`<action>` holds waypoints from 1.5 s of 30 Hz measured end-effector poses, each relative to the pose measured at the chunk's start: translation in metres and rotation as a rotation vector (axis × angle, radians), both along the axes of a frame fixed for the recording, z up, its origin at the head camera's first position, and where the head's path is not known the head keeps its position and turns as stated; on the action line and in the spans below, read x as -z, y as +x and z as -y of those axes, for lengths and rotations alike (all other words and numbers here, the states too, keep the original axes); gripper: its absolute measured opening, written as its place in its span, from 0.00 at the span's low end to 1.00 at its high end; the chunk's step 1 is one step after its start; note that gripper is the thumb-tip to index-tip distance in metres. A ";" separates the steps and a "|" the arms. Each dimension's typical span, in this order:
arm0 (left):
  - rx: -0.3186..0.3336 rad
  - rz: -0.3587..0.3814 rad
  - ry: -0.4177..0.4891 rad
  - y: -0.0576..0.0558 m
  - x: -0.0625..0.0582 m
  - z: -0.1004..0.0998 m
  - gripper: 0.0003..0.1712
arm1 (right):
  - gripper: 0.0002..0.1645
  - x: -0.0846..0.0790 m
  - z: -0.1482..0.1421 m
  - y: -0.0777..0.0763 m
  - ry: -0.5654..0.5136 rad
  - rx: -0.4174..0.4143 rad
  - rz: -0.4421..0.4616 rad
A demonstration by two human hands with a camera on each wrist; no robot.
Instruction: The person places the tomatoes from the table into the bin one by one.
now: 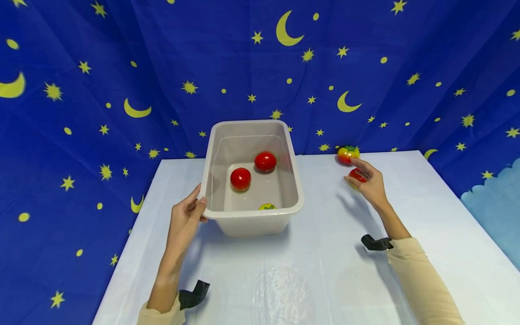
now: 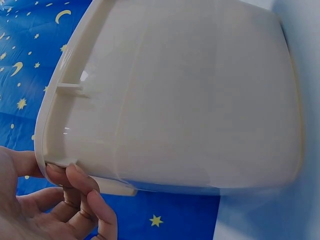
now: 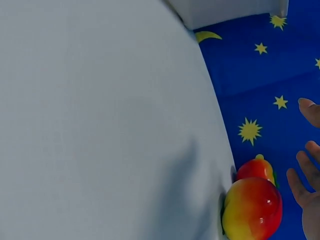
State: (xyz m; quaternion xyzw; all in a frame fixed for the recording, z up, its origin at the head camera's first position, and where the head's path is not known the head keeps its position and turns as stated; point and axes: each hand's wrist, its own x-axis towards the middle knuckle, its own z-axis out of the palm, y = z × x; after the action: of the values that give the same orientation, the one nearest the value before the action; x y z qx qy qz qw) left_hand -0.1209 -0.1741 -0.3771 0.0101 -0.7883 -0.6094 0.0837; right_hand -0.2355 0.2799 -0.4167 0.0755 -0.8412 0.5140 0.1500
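A pale grey plastic bin (image 1: 252, 214) stands on the white table, and my left hand (image 1: 183, 223) grips its near left corner, thumb on top of the rim. In the left wrist view, the fingers (image 2: 82, 178) curl under the rim of the bin (image 2: 200, 100). Inside lie two shiny red fruits (image 1: 240, 178) and a yellow fruit with green leaves (image 1: 267, 206), mostly hidden by the near wall. My right hand (image 1: 373, 184) hovers over a red-and-yellow fruit (image 1: 358, 175), thumb and fingers spread apart; the right wrist view shows a gap between hand (image 3: 311, 185) and fruit (image 3: 252, 209).
Another red-and-yellow fruit (image 1: 347, 156) with green leaves sits just behind, at the table's back edge. A blue cloth (image 1: 227, 58) with yellow moons and stars hangs behind the white table (image 1: 325, 280). Each wrist wears a black camera mount (image 1: 375, 243).
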 end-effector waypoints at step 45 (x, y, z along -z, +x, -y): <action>-0.008 0.014 -0.024 -0.001 0.002 0.001 0.28 | 0.30 0.044 -0.045 -0.023 0.283 0.152 0.008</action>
State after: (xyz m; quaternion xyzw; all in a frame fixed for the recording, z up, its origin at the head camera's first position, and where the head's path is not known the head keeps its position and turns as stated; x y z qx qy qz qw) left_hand -0.1218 -0.1754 -0.3789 0.0165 -0.7961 -0.5996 0.0808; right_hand -0.2586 0.3247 -0.4610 0.0301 -0.9092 0.3776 0.1731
